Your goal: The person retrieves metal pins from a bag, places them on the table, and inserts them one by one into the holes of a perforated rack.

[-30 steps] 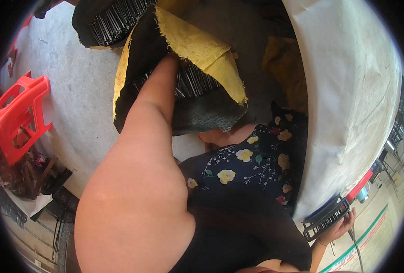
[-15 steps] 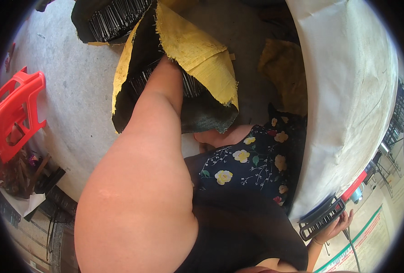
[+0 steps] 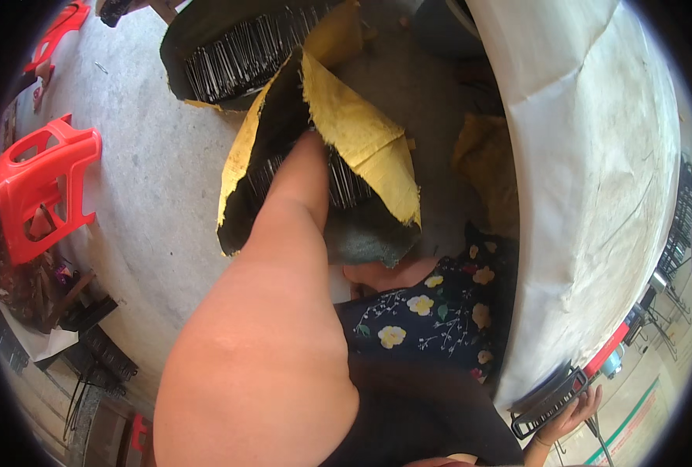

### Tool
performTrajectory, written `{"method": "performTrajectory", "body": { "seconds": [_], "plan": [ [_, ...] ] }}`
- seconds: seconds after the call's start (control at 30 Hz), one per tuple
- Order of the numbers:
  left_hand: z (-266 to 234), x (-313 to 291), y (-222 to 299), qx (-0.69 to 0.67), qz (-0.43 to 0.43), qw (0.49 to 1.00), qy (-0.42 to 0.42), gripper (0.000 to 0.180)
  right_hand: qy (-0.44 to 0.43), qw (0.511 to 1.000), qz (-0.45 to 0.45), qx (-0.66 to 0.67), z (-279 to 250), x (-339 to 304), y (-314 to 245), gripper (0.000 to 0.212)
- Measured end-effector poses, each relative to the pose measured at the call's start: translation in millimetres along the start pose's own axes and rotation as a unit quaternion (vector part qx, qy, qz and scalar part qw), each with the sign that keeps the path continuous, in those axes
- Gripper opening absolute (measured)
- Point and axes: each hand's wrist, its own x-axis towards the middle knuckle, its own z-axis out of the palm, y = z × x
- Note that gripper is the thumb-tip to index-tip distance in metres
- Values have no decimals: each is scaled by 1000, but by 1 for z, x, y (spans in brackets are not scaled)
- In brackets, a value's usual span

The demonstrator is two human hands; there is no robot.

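My left forearm (image 3: 295, 194) reaches into an open sack with yellow cloth (image 3: 361, 117) on one face and dark lining on the other. Its hand is down inside the sack, so its fingers are hidden. Thin shiny metal rods (image 3: 350, 183) stand packed in the sack around my wrist. Over at the lower right, my right hand (image 3: 570, 416) grips a black slotted plastic rack (image 3: 548, 405) by its side, the fingers partly showing. Whether anything sits in the rack's slots is too small to tell.
A second dark sack (image 3: 179, 54) full of similar metal rods (image 3: 245, 50) stands beyond the first. A red plastic stool (image 3: 42, 191) is at the left on the grey floor (image 3: 151, 156). A large white covered surface (image 3: 587, 179) curves along the right, near a brownish cloth (image 3: 486, 167).
The view has shifted, so the sacks and stool sit lower and farther right in the picture. My left arm stays inside the sack, and my right hand keeps the rack.
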Motion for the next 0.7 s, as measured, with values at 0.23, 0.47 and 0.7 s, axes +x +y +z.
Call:
{"method": "performTrajectory", "body": {
  "seconds": [0.23, 0.47, 0.7],
  "plan": [
    [-21, 26, -6, 11, 12, 999, 37, 36, 22, 1000, 17, 2, 0, -2, -1, 37],
    [1, 17, -17, 9, 10, 999, 40, 36, -49, 994, 35, 96, -2, -2, 1, 42],
    [12, 3, -11, -95, 96, 986, 99, 40, -29, 997, 27, 64, -3, -3, 6, 42]
  ]
}}
